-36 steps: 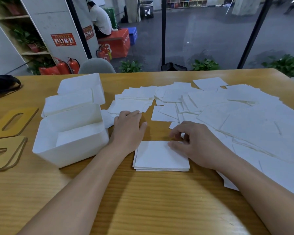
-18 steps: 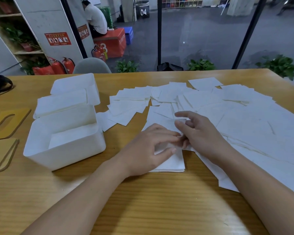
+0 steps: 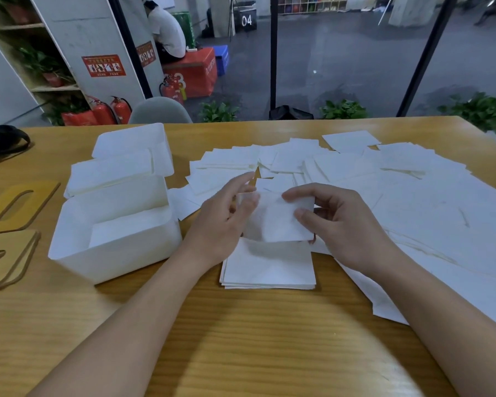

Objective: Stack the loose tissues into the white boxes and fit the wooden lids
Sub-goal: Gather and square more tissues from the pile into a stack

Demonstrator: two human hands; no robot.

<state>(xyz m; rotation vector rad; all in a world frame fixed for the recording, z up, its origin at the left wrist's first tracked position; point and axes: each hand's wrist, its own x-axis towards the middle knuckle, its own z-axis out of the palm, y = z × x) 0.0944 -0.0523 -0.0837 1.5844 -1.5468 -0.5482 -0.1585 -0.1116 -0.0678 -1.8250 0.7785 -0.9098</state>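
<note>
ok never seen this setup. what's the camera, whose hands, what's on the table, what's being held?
No robot: a person works bare-handed, filmed by one wide-angle camera on their head, looking down. The right hand pinches a tissue above a neat stack; the left hand, fingers straight, touches its other edge. On the table: loose tissues spread right, a near white box partly filled, a far box heaped with tissues, and wooden lids at left, not yet fitted.

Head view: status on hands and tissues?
Right hand pinches one tissue above the stack; left hand open beside it. Near white box part-filled, lids off. Nothing blocking.
</note>
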